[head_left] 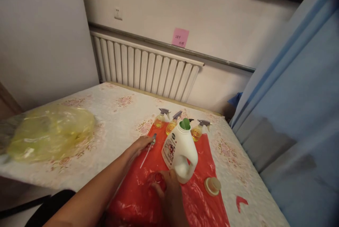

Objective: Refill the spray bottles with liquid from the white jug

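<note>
My left hand (144, 143) is closed on a spray nozzle (154, 137) with a thin white dip tube (146, 156) hanging down toward me. Nearer to me, my right hand (169, 188) grips a small clear bottle (158, 177) around its neck; its open mouth faces up, and red shows through it. Just beyond the right hand stands a white jug (182, 152) with a handle, a printed label and a green spout, its cap off. Behind the jug are several spray bottles (159, 121) holding yellow liquid. All of these are over a red plastic sheet (132, 198).
A pale cap (212, 186) lies right of the jug, with a red scrap (241, 202) beyond the sheet's edge. The yellow plastic bag (53, 131) spreads over the floral tablecloth (113, 114) at left. A radiator (143, 66) lines the wall; a blue curtain (293, 121) hangs at right.
</note>
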A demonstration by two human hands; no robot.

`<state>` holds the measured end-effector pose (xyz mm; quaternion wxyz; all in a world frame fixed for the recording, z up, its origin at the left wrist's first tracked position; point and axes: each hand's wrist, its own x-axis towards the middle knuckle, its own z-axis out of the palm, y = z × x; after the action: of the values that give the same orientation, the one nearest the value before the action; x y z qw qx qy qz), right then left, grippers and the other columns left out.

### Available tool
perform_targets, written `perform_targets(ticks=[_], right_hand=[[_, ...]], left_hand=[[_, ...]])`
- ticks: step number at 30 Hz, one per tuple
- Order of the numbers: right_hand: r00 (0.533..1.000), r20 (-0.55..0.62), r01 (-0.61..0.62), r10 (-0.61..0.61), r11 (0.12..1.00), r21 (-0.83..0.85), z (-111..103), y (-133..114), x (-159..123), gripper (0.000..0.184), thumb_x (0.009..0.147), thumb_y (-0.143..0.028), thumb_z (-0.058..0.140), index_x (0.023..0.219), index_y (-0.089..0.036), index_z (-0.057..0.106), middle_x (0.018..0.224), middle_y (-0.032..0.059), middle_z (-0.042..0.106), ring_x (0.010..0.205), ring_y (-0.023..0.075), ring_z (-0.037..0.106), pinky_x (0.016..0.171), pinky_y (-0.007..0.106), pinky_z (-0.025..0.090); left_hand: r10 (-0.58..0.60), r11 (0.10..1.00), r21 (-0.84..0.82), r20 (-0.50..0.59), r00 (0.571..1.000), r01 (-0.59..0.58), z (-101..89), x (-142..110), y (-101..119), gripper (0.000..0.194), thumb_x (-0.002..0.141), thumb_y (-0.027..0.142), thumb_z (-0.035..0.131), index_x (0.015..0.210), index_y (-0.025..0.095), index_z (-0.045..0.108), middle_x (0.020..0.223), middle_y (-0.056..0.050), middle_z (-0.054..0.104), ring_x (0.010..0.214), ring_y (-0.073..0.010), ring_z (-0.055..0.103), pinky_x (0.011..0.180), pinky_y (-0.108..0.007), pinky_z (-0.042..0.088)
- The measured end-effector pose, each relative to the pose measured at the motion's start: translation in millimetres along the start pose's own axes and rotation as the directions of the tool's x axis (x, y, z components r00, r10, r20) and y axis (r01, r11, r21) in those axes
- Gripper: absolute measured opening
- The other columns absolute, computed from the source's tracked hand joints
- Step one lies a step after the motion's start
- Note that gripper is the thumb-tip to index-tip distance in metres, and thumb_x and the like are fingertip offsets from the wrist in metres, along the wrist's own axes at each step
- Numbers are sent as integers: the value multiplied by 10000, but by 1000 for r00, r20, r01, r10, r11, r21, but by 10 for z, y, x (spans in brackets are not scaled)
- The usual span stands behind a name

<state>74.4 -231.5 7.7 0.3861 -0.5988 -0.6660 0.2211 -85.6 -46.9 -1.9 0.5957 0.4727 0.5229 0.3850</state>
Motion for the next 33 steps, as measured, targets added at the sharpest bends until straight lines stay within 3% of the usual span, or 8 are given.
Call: perform_targets(ticks=[3,9,12,16,22,25,29,33], right_hand=[[999,-25,30,-30,1000,-1,5,-2,-16,218,762,-159,702,960,-249,692,909,33,607,855,226,609,802,346,488],[994,-97,51,-39,991,122,-166,-67,10,287,736,-206,694,1023,-214,702,942,50,679,878,221,619,821,343,500],[997,-72,-11,28,974,227,-357,-223,63,257,756,-280,665,987,-179,718,806,33,683,720,187,602,700,304,505],[996,48,-84,70,895,437,-555,-509,94,290,740,-326,656,982,-172,702,734,1,646,602,144,555,571,263,472],[989,46,-142,142,803,579,-598,-644,21,327,718,-353,703,995,-181,678,660,-35,599,535,118,521,490,234,429],[983,57,-170,173,762,625,-597,-614,-32,318,701,-336,726,978,-184,686,642,-37,608,518,111,503,487,231,422],[982,85,-183,169,736,651,-627,-620,-92,322,682,-321,738,967,-177,701,650,-25,632,525,112,506,489,228,410],[984,22,-153,176,776,612,-734,-689,-110,287,674,-343,734,896,-161,718,637,-12,637,529,123,511,486,234,413]], left_hand=[[-22,995,-100,24,999,24,-95,-312,-1,381,739,480,731,813,131,599,707,-12,656,617,-131,620,626,-262,510],[57,974,-224,70,996,-40,-161,-1012,177,411,637,449,784,878,158,623,766,-1,664,656,-126,624,676,-252,479],[123,965,-242,92,988,-98,-68,-1350,355,380,657,416,774,906,162,637,813,-2,664,703,-132,620,709,-255,463],[212,963,-208,179,961,-174,205,-1687,507,341,681,402,733,906,164,637,821,-5,668,733,-146,601,734,-266,449],[294,953,-128,191,937,-273,516,-1913,443,316,728,372,657,961,159,644,843,-34,697,794,-193,625,738,-286,456],[351,930,51,164,922,-363,562,-2016,456,279,787,368,557,943,173,681,893,-51,704,862,-226,624,788,-318,466],[472,824,302,101,876,-479,602,-2131,513,258,794,288,487,885,204,713,935,-55,695,913,-240,617,855,-339,453],[434,880,172,81,897,-442,572,-2128,487,191,761,293,564,881,192,673,830,-29,693,794,-207,637,749,-304,479]])
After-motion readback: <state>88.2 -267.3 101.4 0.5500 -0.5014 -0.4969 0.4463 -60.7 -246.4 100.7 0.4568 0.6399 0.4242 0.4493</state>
